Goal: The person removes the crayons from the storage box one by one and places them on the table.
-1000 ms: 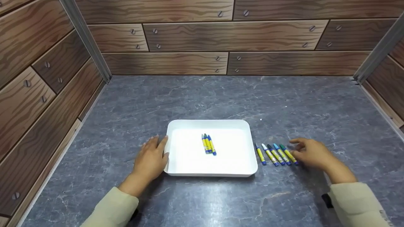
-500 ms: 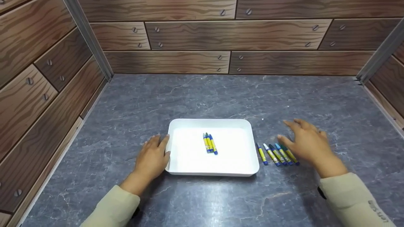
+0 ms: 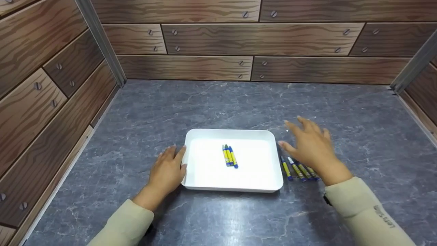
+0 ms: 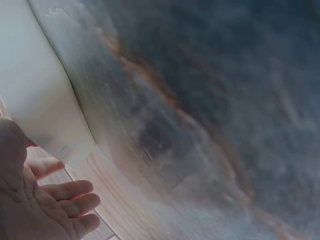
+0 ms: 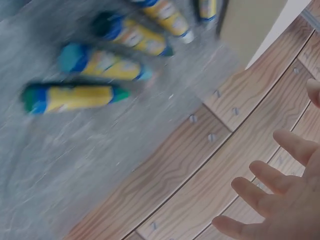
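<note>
White tray [image 3: 256, 174] here, left hand [image 3: 166, 172] touching its left side, fingers mostly straight. Right hand [image 3: 312, 145] is spread wide, gripping nothing. Three yellow-and-blue crayons [image 3: 229, 156] lie side by side inside, five loose crayons [image 3: 296, 169] just right of it. Right arm slants forward, hand partly over that row.

White tray [image 3: 211, 177], flat on table [image 3: 205, 106]. Three yellow-and-blue crayons [image 3: 229, 156] inside, side by side. Five more crayons [image 5: 137, 38] in row, just right of tray.
</note>
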